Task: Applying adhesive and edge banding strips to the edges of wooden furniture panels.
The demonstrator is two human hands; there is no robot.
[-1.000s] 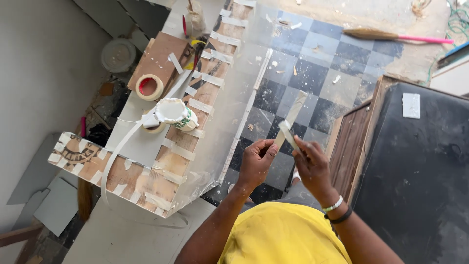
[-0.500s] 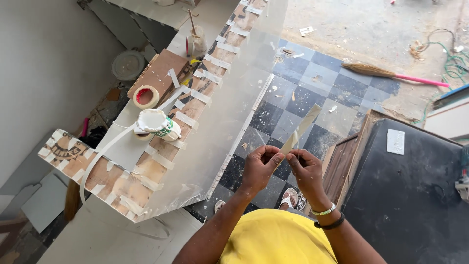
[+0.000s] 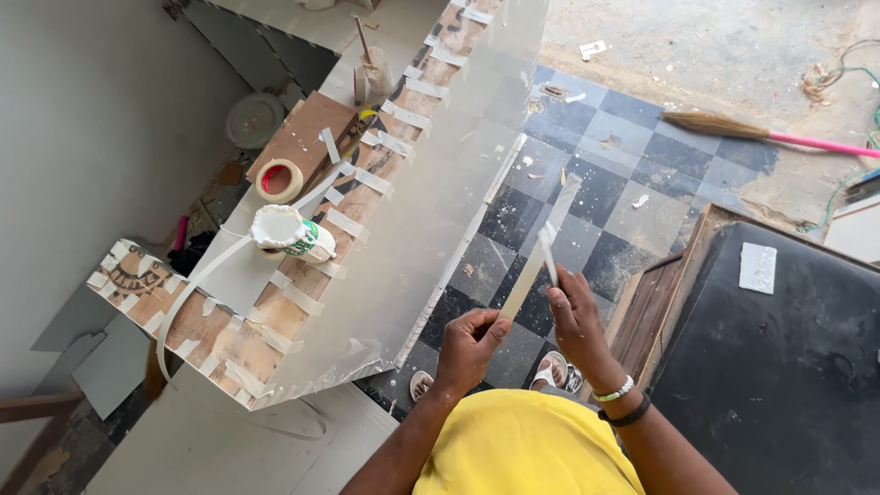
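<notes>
My left hand (image 3: 472,344) pinches the near end of a long narrow clear strip (image 3: 539,249) that slants up and to the right over the checkered floor. My right hand (image 3: 576,316) holds a small white stick-like applicator (image 3: 548,252) upright, its tip laid on the strip. Both hands are close together in front of my yellow shirt (image 3: 522,449). To their left lies a large clear sheet (image 3: 431,211) taped along a wooden board (image 3: 234,339).
On the board stand an open white glue tub (image 3: 286,232) and a tape roll (image 3: 279,180). A black panel (image 3: 779,357) leans at the right. A broom (image 3: 733,128) lies on the floor at the far right. Grey wall at the left.
The view has tilted a little. Both hands stay on the strip; my right hand with the applicator has shifted slightly along it.
</notes>
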